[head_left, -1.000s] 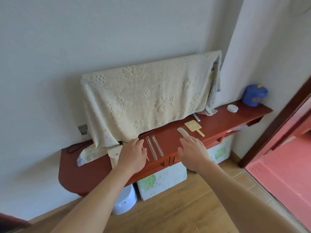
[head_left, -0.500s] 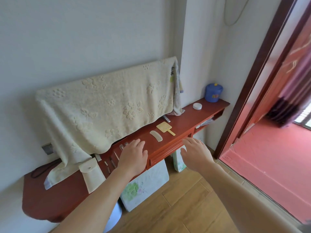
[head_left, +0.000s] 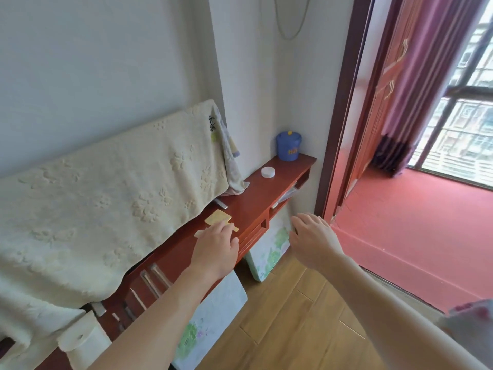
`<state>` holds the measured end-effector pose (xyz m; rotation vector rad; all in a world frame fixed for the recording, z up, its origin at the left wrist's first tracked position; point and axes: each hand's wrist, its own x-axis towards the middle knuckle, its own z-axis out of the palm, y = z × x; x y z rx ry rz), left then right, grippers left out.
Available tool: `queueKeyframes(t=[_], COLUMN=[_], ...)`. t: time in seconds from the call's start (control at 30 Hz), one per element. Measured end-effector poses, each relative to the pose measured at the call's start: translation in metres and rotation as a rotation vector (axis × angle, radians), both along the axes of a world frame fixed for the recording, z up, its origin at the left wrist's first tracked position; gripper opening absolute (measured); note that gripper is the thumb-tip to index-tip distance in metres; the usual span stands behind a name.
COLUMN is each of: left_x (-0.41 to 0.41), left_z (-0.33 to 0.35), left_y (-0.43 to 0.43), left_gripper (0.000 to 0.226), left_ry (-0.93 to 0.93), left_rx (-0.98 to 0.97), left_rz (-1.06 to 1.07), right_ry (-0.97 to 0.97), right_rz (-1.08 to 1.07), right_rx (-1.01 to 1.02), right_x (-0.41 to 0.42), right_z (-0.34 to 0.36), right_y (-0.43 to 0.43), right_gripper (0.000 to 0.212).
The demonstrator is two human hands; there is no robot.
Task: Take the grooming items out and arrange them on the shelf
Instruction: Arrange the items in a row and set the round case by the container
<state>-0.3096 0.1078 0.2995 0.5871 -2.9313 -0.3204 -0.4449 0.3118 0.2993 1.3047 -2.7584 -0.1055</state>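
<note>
A long red wooden shelf (head_left: 269, 193) runs along the wall. Grooming items lie in a row on it: several slim metal tools (head_left: 153, 280), a pale comb mostly under my hand, and a yellow square paddle with a short handle (head_left: 217, 218). A cream pouch with an open flap (head_left: 82, 340) hangs over the shelf's front at lower left. My left hand (head_left: 214, 249) hovers open over the comb, fingertips near the yellow paddle. In front of the shelf edge, to the right, my right hand (head_left: 313, 240) is open and holds nothing.
A cream flowered towel (head_left: 106, 201) drapes over something behind the shelf. A blue lidded pot (head_left: 288, 146) and a white round jar (head_left: 267, 172) stand at the shelf's far end. Flowered boards (head_left: 269, 249) lean below. A doorway with red floor (head_left: 413, 236) opens to the right.
My view has swung right toward the doorway. Both hands have shifted right along the shelf; the left hand now covers the comb instead of the metal tools.
</note>
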Motion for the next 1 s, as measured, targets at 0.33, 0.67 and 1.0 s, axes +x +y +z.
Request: queueKeyframes(t=[0.33,0.67,1.0], left_x=[-0.14,-0.237,-0.357], left_z=[-0.01,-0.011,-0.031], left_y=[0.047,0.04,-0.013], left_gripper=[0.051,0.05,0.05], left_ry=[-0.023,-0.011,0.011], left_rx=[0.029,0.029,0.065], left_rz=[0.07,0.166,0.105], right_ry=[-0.037,-0.165,-0.194], right_rz=[0.03,0.1,0.032], right_rx=[-0.048,-0.128,-0.213], right_x=[-0.151,-0.269,-0.365], right_z=[-0.018,-0.014,-0.002], right_y=[0.034,0.008,-0.029], right_gripper=[0.043,0.054,0.033])
